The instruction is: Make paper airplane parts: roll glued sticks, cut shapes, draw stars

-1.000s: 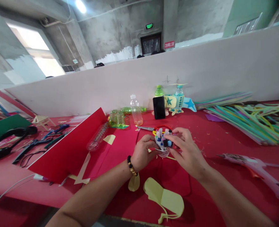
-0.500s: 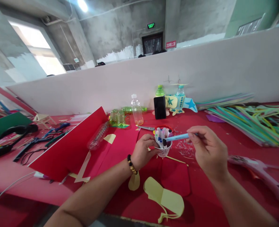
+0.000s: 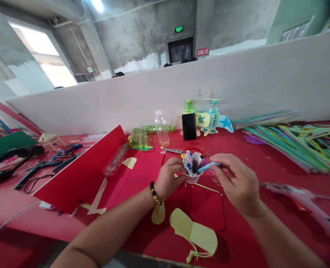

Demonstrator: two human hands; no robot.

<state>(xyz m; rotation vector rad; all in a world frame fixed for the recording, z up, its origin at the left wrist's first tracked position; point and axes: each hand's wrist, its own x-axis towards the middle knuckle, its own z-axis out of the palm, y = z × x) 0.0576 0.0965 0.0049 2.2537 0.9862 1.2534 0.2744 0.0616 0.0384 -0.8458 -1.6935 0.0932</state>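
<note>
A small white patterned cup (image 3: 193,179) full of upright marker pens (image 3: 191,160) is on the red table. My left hand (image 3: 170,178) grips the cup's left rim between thumb and fingers. A light blue marker (image 3: 209,166) is pinched in my right hand (image 3: 235,183), slanting down to the left with its lower end at the cup's right rim. Behind the cup lie scissors (image 3: 174,150) with red handles, partly hidden by the pens. Pale yellow foam cut-outs (image 3: 202,234) lie on the table in front of my hands.
A clear bottle (image 3: 162,130), a black phone-like slab (image 3: 189,127) and a decorated bottle craft (image 3: 214,117) stand by the white partition. To the right are long balloons (image 3: 288,143) and a pink glue gun (image 3: 301,195). A red board (image 3: 82,171) leans at left.
My right hand has moved left and slightly down, bringing the light blue marker's lower end down to the cup's rim among the pens. My left hand stays on the cup.
</note>
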